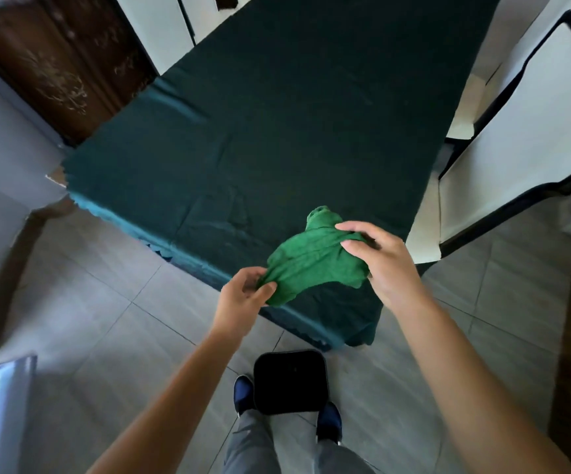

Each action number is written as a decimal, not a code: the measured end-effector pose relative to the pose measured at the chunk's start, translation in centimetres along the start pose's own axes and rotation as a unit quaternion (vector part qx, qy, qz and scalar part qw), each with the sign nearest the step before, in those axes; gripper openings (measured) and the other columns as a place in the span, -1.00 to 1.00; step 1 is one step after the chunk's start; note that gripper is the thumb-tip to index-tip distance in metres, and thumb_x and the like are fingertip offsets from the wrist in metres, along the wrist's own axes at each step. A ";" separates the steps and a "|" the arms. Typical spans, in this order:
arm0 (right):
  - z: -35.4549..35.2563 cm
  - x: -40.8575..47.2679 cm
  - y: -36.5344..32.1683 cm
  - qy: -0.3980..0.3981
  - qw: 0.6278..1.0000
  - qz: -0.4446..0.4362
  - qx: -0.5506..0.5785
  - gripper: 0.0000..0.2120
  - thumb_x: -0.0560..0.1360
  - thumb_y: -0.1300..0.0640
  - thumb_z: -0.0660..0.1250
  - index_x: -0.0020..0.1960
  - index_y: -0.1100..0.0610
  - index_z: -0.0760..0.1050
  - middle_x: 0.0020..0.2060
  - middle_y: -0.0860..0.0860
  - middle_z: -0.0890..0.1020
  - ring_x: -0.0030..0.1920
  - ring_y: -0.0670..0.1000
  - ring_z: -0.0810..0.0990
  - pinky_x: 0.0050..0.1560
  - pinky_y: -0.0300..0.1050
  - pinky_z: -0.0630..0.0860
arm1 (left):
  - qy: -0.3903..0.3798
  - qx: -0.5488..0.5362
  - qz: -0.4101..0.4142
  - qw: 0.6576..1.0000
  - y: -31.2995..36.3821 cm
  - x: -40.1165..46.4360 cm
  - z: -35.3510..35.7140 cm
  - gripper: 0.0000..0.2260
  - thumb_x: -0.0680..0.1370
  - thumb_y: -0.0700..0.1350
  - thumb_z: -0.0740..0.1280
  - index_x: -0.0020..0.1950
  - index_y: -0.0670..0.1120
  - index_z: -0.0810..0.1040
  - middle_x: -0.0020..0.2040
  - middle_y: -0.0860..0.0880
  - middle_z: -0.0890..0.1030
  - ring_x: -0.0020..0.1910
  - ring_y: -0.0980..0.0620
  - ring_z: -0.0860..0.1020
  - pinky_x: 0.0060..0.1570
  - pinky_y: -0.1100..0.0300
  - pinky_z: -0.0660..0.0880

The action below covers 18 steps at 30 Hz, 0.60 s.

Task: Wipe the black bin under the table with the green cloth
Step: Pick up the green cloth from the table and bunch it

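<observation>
The left hand [243, 295] pinched one bunched end of the cloth [315, 261] between thumb and curled fingers, just left of centre. The right hand [386, 261] gripped the opposite end, its fingers curled over the top of the fabric. Between them the cloth hung slightly taut, crumpled, above the near corner of the table [243, 138], which ran toward the upper middle of the frame under a dark green cover.

The bin [290, 381] stood on the tiled floor at lower centre, between the person's shoes and just clear of the table's near edge, so it was not tucked underneath.

The step in hand looked like readying the cloth. To do it well, I judged it best to fold the fabric into a flat pad rather than leave it bunched, keep it in one hand, then crouch and steady the bin's rim with the free hand, since a light bin would likely slide on tile.
</observation>
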State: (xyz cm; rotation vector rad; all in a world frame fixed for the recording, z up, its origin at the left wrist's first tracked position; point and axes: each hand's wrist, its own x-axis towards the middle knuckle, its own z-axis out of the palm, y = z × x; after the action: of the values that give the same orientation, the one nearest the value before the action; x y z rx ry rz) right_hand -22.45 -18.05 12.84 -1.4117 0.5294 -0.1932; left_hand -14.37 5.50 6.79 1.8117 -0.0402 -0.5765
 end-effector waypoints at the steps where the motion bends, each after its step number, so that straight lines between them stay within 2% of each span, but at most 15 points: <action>1: 0.0 -0.7 -0.9 -0.015 1.000 -0.013 -0.004 -0.70 0.56 0.31 0.40 0.08 -0.05 0.73 0.08 0.05 0.74 0.20 0.16 0.68 0.37 0.29 0.53 | -0.002 -0.010 0.002 1.000 0.1 -1.1 0.1 -0.84 0.55 -0.27 0.45 0.06 -0.05 0.61 0.02 -0.18 0.68 0.02 -0.18 0.68 -0.12 0.20 0.65; 3: 0.0 -2.0 -2.7 -0.047 0.998 -0.038 -0.004 -0.70 0.54 0.32 0.39 0.05 -0.05 0.73 0.04 0.02 0.74 0.14 0.13 0.69 0.33 0.25 0.54 | -0.010 -0.040 0.002 0.999 0.3 -3.3 0.4 -0.84 0.55 -0.28 0.45 0.09 -0.09 0.60 0.09 -0.29 0.64 0.07 -0.24 0.66 -0.12 0.19 0.66; 5: 0.2 -3.1 -4.3 -0.074 0.996 -0.058 0.005 -0.71 0.53 0.32 0.37 0.02 -0.03 0.73 0.02 0.02 0.74 0.12 0.12 0.69 0.29 0.19 0.56 | -0.014 -0.044 0.006 0.999 0.7 -5.4 0.5 -0.79 0.57 -0.24 0.44 0.19 -0.15 0.58 0.11 -0.25 0.64 0.11 -0.20 0.65 -0.02 0.17 0.66; 7: 0.5 -4.4 -5.8 -0.103 0.992 -0.072 0.002 -0.68 0.55 0.37 0.34 0.00 -0.01 0.73 0.01 0.01 0.73 0.11 0.07 0.68 0.26 0.14 0.57 | 0.010 -0.025 0.032 0.999 1.3 -7.6 0.2 -0.67 0.57 -0.15 0.45 0.31 -0.15 0.53 0.16 -0.14 0.65 0.14 -0.05 0.65 0.15 0.13 0.62; 9: 1.0 -5.6 -7.2 -0.127 0.988 -0.087 -0.021 -0.66 0.56 0.39 0.32 -0.02 0.00 0.72 0.00 0.00 0.73 0.09 0.04 0.68 0.21 0.09 0.58 | 0.030 0.012 0.079 0.996 2.0 -9.3 -0.6 -0.51 0.56 0.00 0.46 0.46 -0.02 0.44 0.32 0.01 0.58 0.22 0.19 0.59 0.24 0.20 0.55; 10: 1.3 -6.3 -7.8 -0.137 0.985 -0.096 -0.036 -0.66 0.55 0.39 0.31 -0.04 0.00 0.72 -0.02 -0.01 0.72 0.07 0.03 0.69 0.18 0.07 0.59 | 0.028 0.030 0.108 0.993 2.5 -10.0 -1.1 -0.42 0.54 0.08 0.47 0.52 0.06 0.37 0.40 0.11 0.52 0.32 0.25 0.51 0.30 0.23 0.47; 11: 1.7 -6.9 -8.4 -0.142 0.983 -0.107 -0.050 -0.67 0.54 0.38 0.32 -0.05 -0.01 0.72 -0.03 -0.02 0.72 0.06 0.04 0.69 0.16 0.06 0.59 | 0.020 0.044 0.137 0.989 3.2 -10.7 -1.5 -0.35 0.53 0.14 0.47 0.56 0.13 0.30 0.46 0.21 0.44 0.42 0.27 0.42 0.37 0.24 0.38; 13: 2.5 -8.3 -9.2 -0.139 0.979 -0.135 -0.069 -0.70 0.51 0.34 0.33 -0.07 -0.02 0.71 -0.04 -0.02 0.72 0.07 0.10 0.69 0.18 0.12 0.59 | -0.010 0.060 0.195 0.979 4.9 -11.8 -1.9 -0.25 0.51 0.18 0.46 0.62 0.13 0.19 0.52 0.30 0.34 0.52 0.28 0.29 0.47 0.20 0.25; 16: 3.7 -10.5 -10.4 -0.134 0.974 -0.173 -0.052 -0.71 0.47 0.31 0.33 -0.09 -0.03 0.71 -0.01 -0.02 0.73 0.11 0.07 0.69 0.21 0.10 0.60 | -0.068 0.066 0.255 0.962 7.0 -13.1 -1.4 -0.16 0.47 0.19 0.47 0.64 0.02 0.16 0.55 0.21 0.33 0.56 0.20 0.26 0.52 0.08 0.20; 18: 4.7 -11.6 -11.0 -0.141 0.973 -0.181 -0.022 -0.70 0.46 0.35 0.30 -0.11 0.00 0.71 0.00 -0.01 0.74 0.10 0.04 0.70 0.19 0.03 0.63 | -0.090 0.043 0.261 0.960 7.3 -13.5 -1.2 -0.21 0.48 0.10 0.51 0.60 -0.01 0.21 0.50 0.17 0.42 0.52 0.14 0.34 0.50 0.05 0.27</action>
State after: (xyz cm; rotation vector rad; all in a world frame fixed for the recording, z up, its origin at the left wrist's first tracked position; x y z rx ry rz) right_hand -28.38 -10.72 26.55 -1.5415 0.0397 -0.2683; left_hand -23.86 8.40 18.60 1.7310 -0.6564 -0.3591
